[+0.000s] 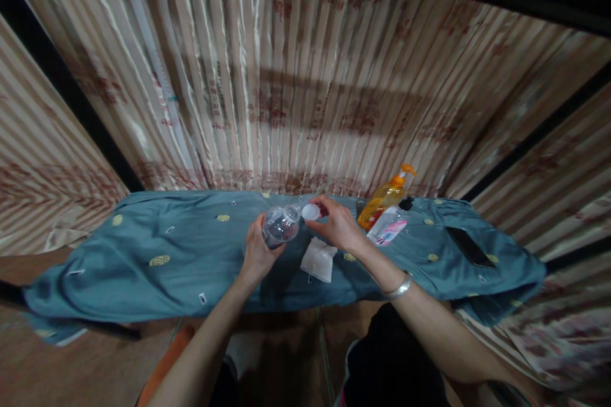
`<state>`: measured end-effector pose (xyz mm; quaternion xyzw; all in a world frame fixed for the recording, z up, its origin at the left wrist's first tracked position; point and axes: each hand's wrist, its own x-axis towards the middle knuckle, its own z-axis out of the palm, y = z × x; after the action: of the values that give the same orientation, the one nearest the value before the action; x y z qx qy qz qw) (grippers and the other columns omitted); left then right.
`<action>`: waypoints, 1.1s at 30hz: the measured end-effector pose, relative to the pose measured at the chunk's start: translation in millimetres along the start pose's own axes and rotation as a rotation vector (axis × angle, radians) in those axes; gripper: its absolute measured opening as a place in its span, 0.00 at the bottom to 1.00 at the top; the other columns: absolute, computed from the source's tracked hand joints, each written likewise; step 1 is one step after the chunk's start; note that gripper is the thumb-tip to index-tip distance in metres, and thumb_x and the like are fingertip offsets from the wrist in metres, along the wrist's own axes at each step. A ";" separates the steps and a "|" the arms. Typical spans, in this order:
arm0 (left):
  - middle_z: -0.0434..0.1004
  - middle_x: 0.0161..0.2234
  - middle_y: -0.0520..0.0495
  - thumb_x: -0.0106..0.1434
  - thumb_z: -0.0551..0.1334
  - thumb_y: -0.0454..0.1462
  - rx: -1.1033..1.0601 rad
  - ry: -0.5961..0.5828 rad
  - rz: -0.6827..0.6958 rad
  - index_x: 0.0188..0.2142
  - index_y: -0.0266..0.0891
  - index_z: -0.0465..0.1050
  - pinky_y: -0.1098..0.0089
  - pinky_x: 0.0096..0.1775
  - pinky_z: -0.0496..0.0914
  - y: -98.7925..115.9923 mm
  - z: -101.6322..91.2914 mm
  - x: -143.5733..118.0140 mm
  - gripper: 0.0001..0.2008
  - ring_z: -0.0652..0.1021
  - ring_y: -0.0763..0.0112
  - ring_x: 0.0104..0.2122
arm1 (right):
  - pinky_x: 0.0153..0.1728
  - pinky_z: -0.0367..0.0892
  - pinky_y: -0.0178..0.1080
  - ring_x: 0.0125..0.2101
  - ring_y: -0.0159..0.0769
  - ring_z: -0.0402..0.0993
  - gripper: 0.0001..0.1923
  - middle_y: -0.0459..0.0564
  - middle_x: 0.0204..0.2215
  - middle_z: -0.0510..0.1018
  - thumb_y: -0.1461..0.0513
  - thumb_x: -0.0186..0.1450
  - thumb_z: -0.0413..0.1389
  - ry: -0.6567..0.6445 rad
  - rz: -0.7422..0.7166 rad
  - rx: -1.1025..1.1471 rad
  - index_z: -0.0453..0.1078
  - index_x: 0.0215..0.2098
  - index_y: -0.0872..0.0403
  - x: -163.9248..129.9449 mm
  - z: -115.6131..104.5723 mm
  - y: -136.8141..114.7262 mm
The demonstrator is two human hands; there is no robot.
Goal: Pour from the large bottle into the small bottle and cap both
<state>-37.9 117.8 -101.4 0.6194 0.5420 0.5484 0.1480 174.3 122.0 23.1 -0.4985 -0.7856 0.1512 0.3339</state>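
My left hand (258,249) grips a small clear plastic bottle (280,225), tilted with its open mouth toward the right. Just beside that mouth, my right hand (338,224) pinches a round white cap (310,212) between its fingertips. Cap and bottle mouth are close but apart. Both are held above a table draped in a teal cloth (157,248) with yellow dots. A folded white tissue (318,259) lies on the cloth under my right hand. A silver bracelet sits on my right wrist.
An orange pump bottle (384,199) and a clear bottle with a pink label (389,226) stand right of my hands. A dark phone (470,246) lies farther right. Striped curtains (305,89) hang behind the table.
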 end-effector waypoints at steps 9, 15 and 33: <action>0.72 0.56 0.37 0.46 0.71 0.33 0.108 -0.092 0.165 0.61 0.43 0.59 0.46 0.59 0.63 8.1 4.6 -19.4 0.42 0.73 0.46 0.57 | 0.49 0.73 0.43 0.46 0.43 0.78 0.19 0.53 0.47 0.80 0.65 0.64 0.62 -0.132 -0.195 -0.064 0.70 0.53 0.53 -32.9 -28.0 -25.6; 0.72 0.57 0.37 0.49 0.68 0.32 0.162 -0.134 0.233 0.62 0.42 0.58 0.47 0.60 0.60 11.4 6.3 -22.4 0.40 0.72 0.48 0.58 | 0.53 0.72 0.46 0.52 0.45 0.76 0.21 0.57 0.53 0.77 0.66 0.67 0.59 -0.228 -0.301 -0.189 0.68 0.58 0.55 -36.9 -35.6 -21.6; 0.72 0.56 0.36 0.51 0.63 0.30 0.326 -0.182 0.284 0.61 0.40 0.59 0.47 0.60 0.58 17.4 -2.6 -21.4 0.37 0.71 0.48 0.56 | 0.44 0.67 0.37 0.50 0.46 0.79 0.17 0.59 0.49 0.81 0.59 0.73 0.53 -0.407 -0.068 -0.394 0.67 0.57 0.58 -36.8 -29.8 -31.7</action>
<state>-27.2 92.5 -98.1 0.7520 0.5151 0.4109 0.0157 183.1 72.1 49.2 -0.4866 -0.8670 0.0812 0.0709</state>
